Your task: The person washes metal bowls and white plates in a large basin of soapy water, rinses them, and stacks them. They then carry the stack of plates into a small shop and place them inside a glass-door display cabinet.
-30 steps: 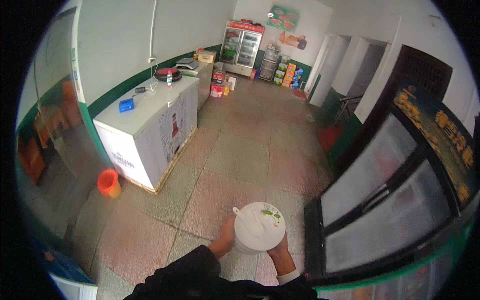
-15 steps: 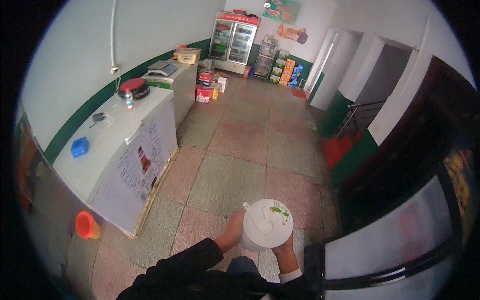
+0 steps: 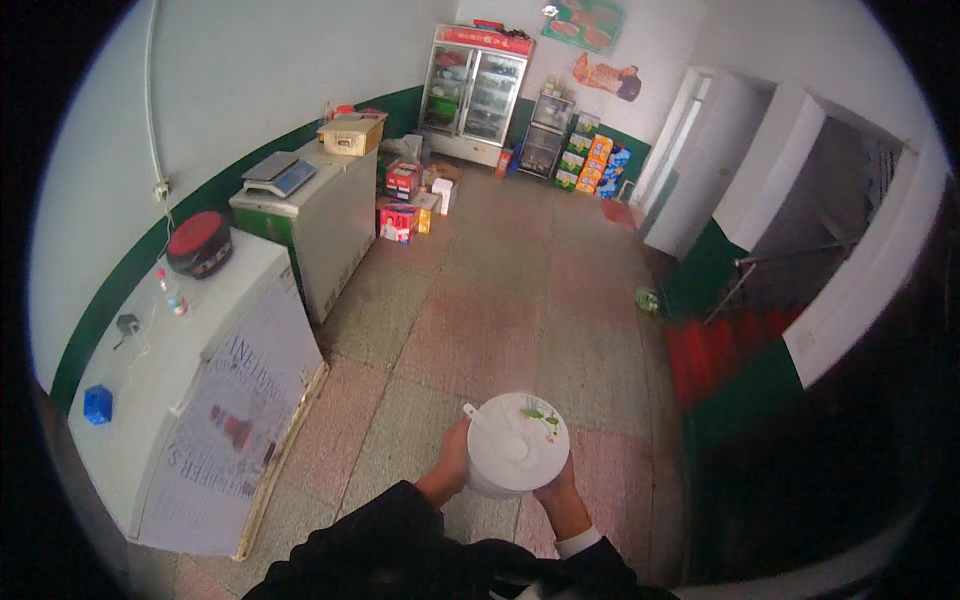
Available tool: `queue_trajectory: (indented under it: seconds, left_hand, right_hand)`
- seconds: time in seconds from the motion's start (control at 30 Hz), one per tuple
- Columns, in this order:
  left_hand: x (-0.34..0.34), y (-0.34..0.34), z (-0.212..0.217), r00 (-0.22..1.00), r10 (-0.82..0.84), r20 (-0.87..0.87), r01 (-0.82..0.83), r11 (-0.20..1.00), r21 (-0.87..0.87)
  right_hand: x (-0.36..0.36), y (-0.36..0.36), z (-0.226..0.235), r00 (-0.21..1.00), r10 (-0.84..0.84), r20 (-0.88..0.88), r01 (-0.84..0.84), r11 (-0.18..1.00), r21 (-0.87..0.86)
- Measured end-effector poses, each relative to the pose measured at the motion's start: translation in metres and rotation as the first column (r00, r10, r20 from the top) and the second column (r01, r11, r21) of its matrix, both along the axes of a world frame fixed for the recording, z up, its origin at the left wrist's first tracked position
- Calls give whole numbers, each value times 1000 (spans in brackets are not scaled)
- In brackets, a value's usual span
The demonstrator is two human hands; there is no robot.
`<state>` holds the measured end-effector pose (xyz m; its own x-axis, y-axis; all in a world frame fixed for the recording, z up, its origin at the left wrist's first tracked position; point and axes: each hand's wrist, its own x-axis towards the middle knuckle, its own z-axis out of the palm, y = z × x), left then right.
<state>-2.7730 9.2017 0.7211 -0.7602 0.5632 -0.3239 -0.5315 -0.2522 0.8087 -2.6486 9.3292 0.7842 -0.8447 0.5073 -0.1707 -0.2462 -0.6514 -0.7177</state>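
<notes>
Both hands carry a round white plate [image 3: 540, 458] with a green leafy print, held level in front of my body. On it lies a white spoon [image 3: 515, 442], its handle reaching over the left rim. White sides show under the plate's near edge, like more stacked dishware; what they are is unclear. My left hand [image 3: 451, 464] closes around the left side, its fingertips partly hidden behind the dish. My right hand [image 3: 562, 494] grips the lower right side, most of its fingers out of sight underneath.
To the left stands a white chest freezer [image 3: 215, 345] carrying a red-topped round container [image 3: 200, 243], a bottle [image 3: 172, 293] and a blue box [image 3: 98, 404]. Beyond are a scale [image 3: 280, 174], cartons [image 3: 400, 222] and a glass-door fridge [image 3: 478, 92]. Red steps [image 3: 735, 350] and a railing lie right.
I have moved forward, so the freezer, cartons and stairs look nearer. The orange bin and the glass-panelled piece at the right have left view. Both hands still hold the plate.
</notes>
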Motion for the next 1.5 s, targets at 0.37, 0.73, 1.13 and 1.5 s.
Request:
queue_trajectory:
  seconds: [0.37,0.73,1.13,1.5]
  left_hand:
    - [-395,270,-18,992,-39,-121,37,999,-16]
    - [-744,535,-37,975,-86,-204,108,989,98]
    - [-1111,802,-8,1000,13,23,-16,990,139]
    - [-1462,1034,-15,998,-50,-49,55,993,101]
  right_hand:
    - [-389,266,-21,994,-24,-102,24,1000,-1]
    - [-734,535,-43,992,-31,-125,18,995,-102]
    - [-1116,821,-28,997,70,-32,-73,991,-116]
    - [-1456,1040,-42,999,-31,-29,28,993,-112]
